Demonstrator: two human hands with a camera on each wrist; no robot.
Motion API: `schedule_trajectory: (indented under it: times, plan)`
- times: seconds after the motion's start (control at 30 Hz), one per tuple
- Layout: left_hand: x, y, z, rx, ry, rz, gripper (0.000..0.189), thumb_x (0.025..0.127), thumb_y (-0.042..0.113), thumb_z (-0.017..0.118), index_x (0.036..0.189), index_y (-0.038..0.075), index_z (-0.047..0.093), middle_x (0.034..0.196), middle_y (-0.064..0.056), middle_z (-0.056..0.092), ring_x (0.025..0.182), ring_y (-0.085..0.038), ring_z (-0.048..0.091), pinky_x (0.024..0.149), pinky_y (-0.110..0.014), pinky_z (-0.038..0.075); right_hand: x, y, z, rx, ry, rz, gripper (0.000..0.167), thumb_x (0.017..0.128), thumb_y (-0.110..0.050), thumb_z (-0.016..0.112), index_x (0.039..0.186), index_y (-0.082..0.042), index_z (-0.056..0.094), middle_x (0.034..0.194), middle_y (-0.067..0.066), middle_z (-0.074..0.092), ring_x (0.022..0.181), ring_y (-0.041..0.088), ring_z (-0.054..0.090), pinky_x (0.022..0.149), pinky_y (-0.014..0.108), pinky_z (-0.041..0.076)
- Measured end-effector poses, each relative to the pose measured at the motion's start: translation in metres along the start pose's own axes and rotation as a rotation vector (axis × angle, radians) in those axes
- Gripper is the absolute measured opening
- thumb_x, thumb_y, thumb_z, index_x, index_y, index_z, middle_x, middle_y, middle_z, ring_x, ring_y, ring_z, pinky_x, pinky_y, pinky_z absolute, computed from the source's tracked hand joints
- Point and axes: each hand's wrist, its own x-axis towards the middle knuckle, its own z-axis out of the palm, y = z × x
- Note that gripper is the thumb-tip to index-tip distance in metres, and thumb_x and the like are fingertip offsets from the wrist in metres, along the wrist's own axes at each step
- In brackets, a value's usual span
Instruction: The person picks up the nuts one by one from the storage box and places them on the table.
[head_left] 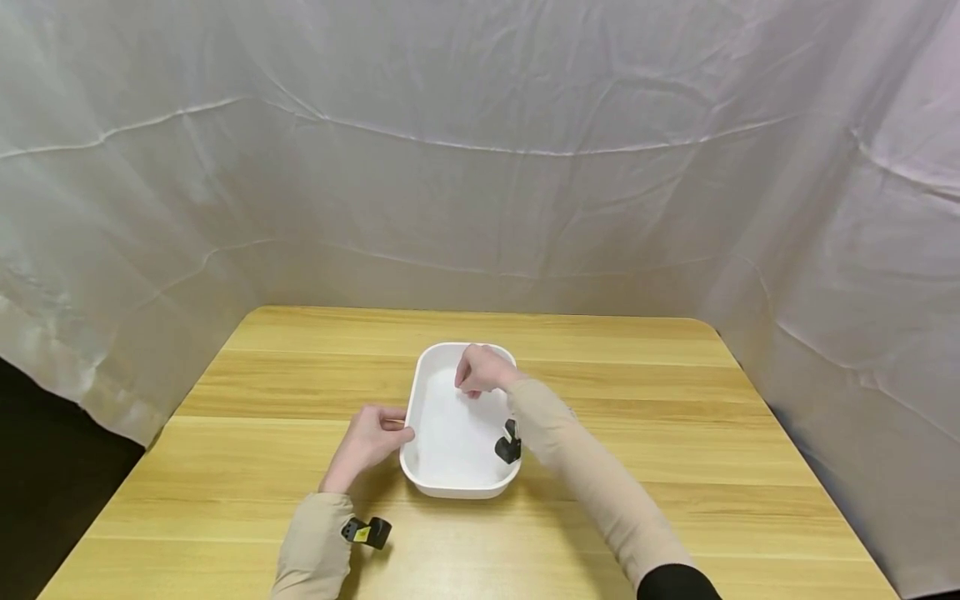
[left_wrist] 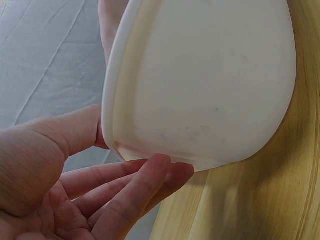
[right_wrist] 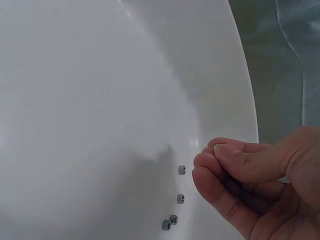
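A white plastic tray [head_left: 453, 442] with rounded corners and raised walls is in the middle of the head view. My left hand [head_left: 369, 440] grips its left side, thumb at the rim and fingers under it; the tray's pale underside [left_wrist: 210, 85] faces the left wrist camera. Over the tray's far part is my right hand [head_left: 482, 368], fingers curled and thumb pressed to the forefinger. Nothing shows between those fingertips [right_wrist: 207, 161]. Several small grey metal nuts [right_wrist: 180, 199] lie inside the tray beside them, along the foot of its wall.
A wood-grain table [head_left: 637, 400] spreads around and beneath the tray. Pale grey fabric [head_left: 480, 192] hangs behind and on both sides. Small black wrist cameras [head_left: 367, 532] are strapped over the beige sleeves; the right one overlaps the tray's right rim in the head view.
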Motion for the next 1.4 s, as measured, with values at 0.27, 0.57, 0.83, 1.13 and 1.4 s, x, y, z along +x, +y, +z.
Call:
schedule_trajectory:
  times: [0.27,0.57,0.83,1.13,1.4]
  plan:
    - [0.000,0.000,0.000,-0.006,-0.002,-0.005,0.039,0.080,0.005,0.069,0.116,-0.011,0.068,0.106,-0.027,0.074,0.098,-0.036,0.075,0.086,-0.042,0.062,-0.008,0.002,-0.007,0.029,0.016,-0.040,0.012,0.089,0.002,0.067,0.096,0.003,0.076,0.072,0.007,0.072,0.060,0.009,0.060,0.050,0.017,0.044]
    - [0.000,0.000,-0.001,-0.002,-0.004,-0.005,0.039,0.081,0.005,0.069,0.117,-0.010,0.068,0.106,-0.027,0.075,0.097,-0.035,0.075,0.086,-0.041,0.062,-0.017,0.009,-0.016,0.095,0.025,-0.118,0.014,0.090,0.005,0.064,0.100,0.010,0.073,0.090,0.023,0.076,0.060,0.008,0.061,0.060,0.021,0.056]
    - [-0.002,0.001,-0.003,0.008,-0.010,-0.019,0.040,0.081,0.006,0.068,0.118,-0.009,0.068,0.108,-0.027,0.074,0.099,-0.036,0.074,0.088,-0.043,0.062,-0.031,0.012,-0.020,0.100,0.044,-0.150,0.015,0.091,0.003,0.064,0.101,0.010,0.073,0.091,0.024,0.076,0.063,0.008,0.064,0.067,0.023,0.060]
    - [-0.002,-0.001,-0.003,0.010,-0.006,-0.012,0.039,0.081,0.006,0.069,0.118,-0.008,0.069,0.107,-0.026,0.075,0.099,-0.035,0.075,0.087,-0.042,0.062,-0.047,0.020,-0.021,0.169,0.079,-0.184,0.014,0.092,0.002,0.065,0.100,0.010,0.073,0.093,0.026,0.075,0.067,0.010,0.065,0.072,0.034,0.063]
    - [-0.003,0.000,-0.003,0.007,-0.012,-0.015,0.040,0.081,0.006,0.068,0.118,-0.008,0.068,0.107,-0.026,0.075,0.099,-0.035,0.074,0.088,-0.043,0.062,-0.064,0.038,-0.020,0.307,0.167,-0.242,0.017,0.091,0.005,0.063,0.102,0.016,0.070,0.091,0.032,0.073,0.068,0.011,0.067,0.068,0.027,0.061]
